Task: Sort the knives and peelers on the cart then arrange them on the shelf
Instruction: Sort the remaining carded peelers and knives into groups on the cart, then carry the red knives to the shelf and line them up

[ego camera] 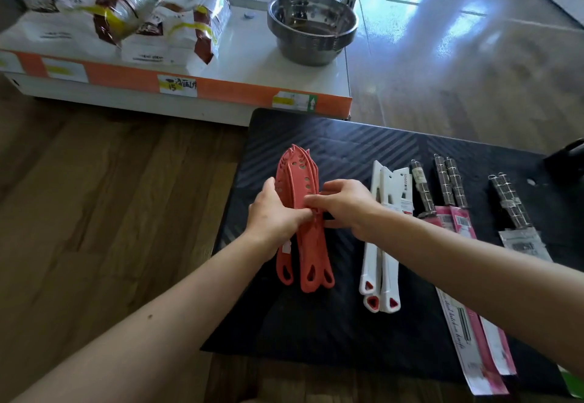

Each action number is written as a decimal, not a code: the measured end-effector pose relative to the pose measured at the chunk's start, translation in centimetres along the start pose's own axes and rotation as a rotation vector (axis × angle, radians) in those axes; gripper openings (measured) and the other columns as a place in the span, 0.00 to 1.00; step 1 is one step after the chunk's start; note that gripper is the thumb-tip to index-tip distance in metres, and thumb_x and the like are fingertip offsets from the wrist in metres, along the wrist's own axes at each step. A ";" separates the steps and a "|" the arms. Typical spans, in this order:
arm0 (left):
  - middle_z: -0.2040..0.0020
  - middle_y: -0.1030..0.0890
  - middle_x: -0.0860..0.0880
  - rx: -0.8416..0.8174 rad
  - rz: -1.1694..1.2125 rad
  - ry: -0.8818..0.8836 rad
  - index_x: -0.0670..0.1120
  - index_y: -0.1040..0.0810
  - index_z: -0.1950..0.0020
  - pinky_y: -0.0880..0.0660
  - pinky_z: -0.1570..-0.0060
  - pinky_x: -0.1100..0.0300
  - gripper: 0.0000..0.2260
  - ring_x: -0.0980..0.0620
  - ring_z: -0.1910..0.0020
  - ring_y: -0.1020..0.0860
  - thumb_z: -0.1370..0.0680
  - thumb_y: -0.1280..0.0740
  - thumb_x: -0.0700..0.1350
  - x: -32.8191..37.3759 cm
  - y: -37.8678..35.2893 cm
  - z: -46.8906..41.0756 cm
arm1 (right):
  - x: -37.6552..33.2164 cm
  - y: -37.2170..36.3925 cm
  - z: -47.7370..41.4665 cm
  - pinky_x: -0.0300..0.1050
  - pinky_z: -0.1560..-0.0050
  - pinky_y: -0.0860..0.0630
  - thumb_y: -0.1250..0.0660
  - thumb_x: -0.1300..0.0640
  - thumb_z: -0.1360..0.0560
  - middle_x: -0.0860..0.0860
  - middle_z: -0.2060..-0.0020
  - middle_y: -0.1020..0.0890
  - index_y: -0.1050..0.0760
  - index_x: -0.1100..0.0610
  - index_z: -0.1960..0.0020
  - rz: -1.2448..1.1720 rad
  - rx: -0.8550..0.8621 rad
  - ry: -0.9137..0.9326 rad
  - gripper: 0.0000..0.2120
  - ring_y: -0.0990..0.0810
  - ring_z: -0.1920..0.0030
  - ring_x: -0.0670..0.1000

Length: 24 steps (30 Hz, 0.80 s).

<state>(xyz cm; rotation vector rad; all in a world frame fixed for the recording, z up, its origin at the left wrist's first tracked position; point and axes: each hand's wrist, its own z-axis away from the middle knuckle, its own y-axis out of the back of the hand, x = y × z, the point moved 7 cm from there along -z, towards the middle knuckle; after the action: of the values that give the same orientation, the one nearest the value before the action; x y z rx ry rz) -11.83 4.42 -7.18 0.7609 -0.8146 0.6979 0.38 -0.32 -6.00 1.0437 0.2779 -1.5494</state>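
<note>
A bundle of red sheathed knives (297, 181) stands on edge on the black cart top (347, 143), handles toward me. My left hand (271, 213) grips the bundle from its left side. My right hand (347, 203) pinches it from the right at the middle. To the right lie white sheathed knives (384, 244), then metal-handled knives in pink packaging (455, 207), then a metal-handled knife in a clear pack (512, 210).
A low white shelf (252, 64) with an orange price strip stands beyond the cart. It carries several bagged goods (132, 11) at the left and stacked steel bowls (311, 26) at the right. Wood floor lies to the left of the cart.
</note>
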 end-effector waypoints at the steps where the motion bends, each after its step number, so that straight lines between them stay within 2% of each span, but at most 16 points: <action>1: 0.31 0.30 0.47 0.008 0.028 0.008 0.46 0.41 0.26 0.28 0.39 0.56 0.38 0.47 0.33 0.29 0.31 0.25 0.44 0.1 0.1 0.0 | 0.1 0.0 0.0 0.49 0.49 0.19 0.27 0.58 0.30 0.53 0.57 0.18 0.26 0.56 0.49 -0.033 -0.015 -0.015 0.12 0.17 0.52 0.53; 4: 0.31 0.30 0.46 0.039 0.097 0.027 0.43 0.42 0.25 0.27 0.40 0.56 0.39 0.48 0.34 0.28 0.31 0.25 0.42 0.3 0.5 0.0 | 0.4 -0.1 -0.1 0.47 0.52 0.19 0.27 0.58 0.30 0.55 0.53 0.17 0.24 0.62 0.44 -0.073 -0.052 -0.054 0.17 0.16 0.52 0.52; 6: 0.31 0.29 0.46 0.037 0.123 0.060 0.43 0.42 0.25 0.26 0.38 0.51 0.40 0.47 0.35 0.27 0.32 0.24 0.42 0.2 0.5 -0.1 | 0.6 -0.1 -0.3 0.46 0.52 0.19 0.26 0.57 0.30 0.56 0.51 0.17 0.24 0.61 0.40 -0.087 -0.062 -0.070 0.20 0.16 0.52 0.52; 7: 0.33 0.27 0.45 0.021 0.133 0.079 0.43 0.40 0.26 0.25 0.39 0.49 0.39 0.46 0.37 0.25 0.33 0.24 0.43 0.1 0.4 -0.2 | 0.6 0.0 -0.4 0.46 0.52 0.19 0.26 0.57 0.30 0.56 0.51 0.17 0.24 0.61 0.40 -0.098 -0.067 -0.075 0.21 0.17 0.52 0.51; 9: 0.41 0.21 0.43 -0.023 0.173 0.099 0.43 0.30 0.33 0.22 0.44 0.48 0.31 0.45 0.45 0.20 0.34 0.23 0.43 -0.1 0.0 -0.3 | 0.7 0.1 -0.4 0.45 0.52 0.19 0.27 0.57 0.30 0.56 0.50 0.17 0.23 0.61 0.41 -0.132 -0.088 -0.080 0.19 0.17 0.52 0.51; 12: 0.51 0.17 0.44 -0.075 0.243 0.117 0.42 0.23 0.42 0.19 0.52 0.53 0.20 0.47 0.54 0.17 0.32 0.25 0.41 -0.1 -0.7 -0.4 | 0.9 0.1 -0.5 0.42 0.53 0.20 0.28 0.55 0.29 0.55 0.52 0.16 0.22 0.62 0.42 -0.179 -0.147 -0.094 0.18 0.18 0.55 0.49; 15: 0.53 0.16 0.43 -0.101 0.323 0.138 0.41 0.23 0.42 0.20 0.62 0.60 0.17 0.48 0.58 0.17 0.30 0.26 0.39 0.2 -1.1 -0.3 | 1.2 -0.2 -0.6 0.45 0.53 0.20 0.29 0.54 0.28 0.55 0.55 0.17 0.22 0.61 0.43 -0.252 -0.176 -0.121 0.16 0.18 0.57 0.51; 18: 0.53 0.17 0.42 -0.099 0.356 0.160 0.42 0.23 0.44 0.20 0.63 0.61 0.15 0.49 0.59 0.17 0.29 0.27 0.39 0.3 -1.0 -0.4 | 1.3 -0.2 -0.9 0.44 0.54 0.19 0.29 0.54 0.28 0.54 0.58 0.16 0.21 0.61 0.45 -0.295 -0.155 -0.126 0.15 0.17 0.59 0.50; 24: 0.53 0.17 0.43 -0.106 0.390 0.167 0.42 0.24 0.44 0.20 0.65 0.63 0.13 0.49 0.59 0.17 0.28 0.29 0.39 0.8 -1.0 -0.8 | 1.3 0.1 -1.4 0.40 0.65 0.19 0.28 0.54 0.29 0.53 0.62 0.16 0.21 0.59 0.44 -0.360 -0.121 -0.131 0.16 0.17 0.67 0.48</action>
<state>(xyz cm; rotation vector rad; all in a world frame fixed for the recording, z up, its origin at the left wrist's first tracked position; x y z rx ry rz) -10.35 4.66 -7.21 0.4427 -0.8475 1.0429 1.23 -0.30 -7.67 0.8226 0.4825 -1.8891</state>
